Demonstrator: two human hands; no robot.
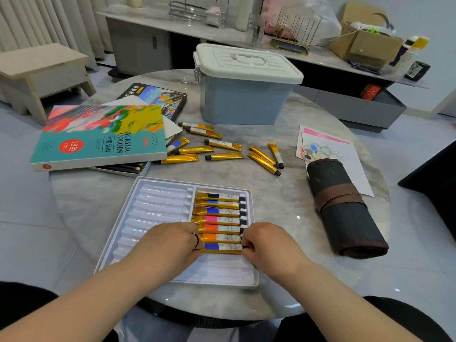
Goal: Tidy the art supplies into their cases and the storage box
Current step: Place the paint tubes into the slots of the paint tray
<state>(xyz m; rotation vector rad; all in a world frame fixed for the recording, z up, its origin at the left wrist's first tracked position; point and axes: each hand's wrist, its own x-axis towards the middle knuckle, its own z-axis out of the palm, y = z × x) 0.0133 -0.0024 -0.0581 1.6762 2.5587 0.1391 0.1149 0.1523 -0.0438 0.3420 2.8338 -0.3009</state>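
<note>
A white paint tray (158, 213) lies in front of me with several gold paint tubes in its right column. My left hand (172, 240) and my right hand (266, 245) pinch the two ends of a gold tube with a blue label (222, 248), the nearest one in that column. Several loose gold tubes (222, 150) lie scattered on the round table (283, 213) beyond the tray. The acrylic colors lid (101, 137) rests at the left. A closed storage box (246, 85) with a white lid stands at the back.
A rolled dark brush case (345, 208) lies to the right beside painted paper (328, 149). A pencil tin (123, 169) peeks out under the lid, and a dark pencil box (158, 97) sits behind it. A wooden stool (42, 70) stands at the left.
</note>
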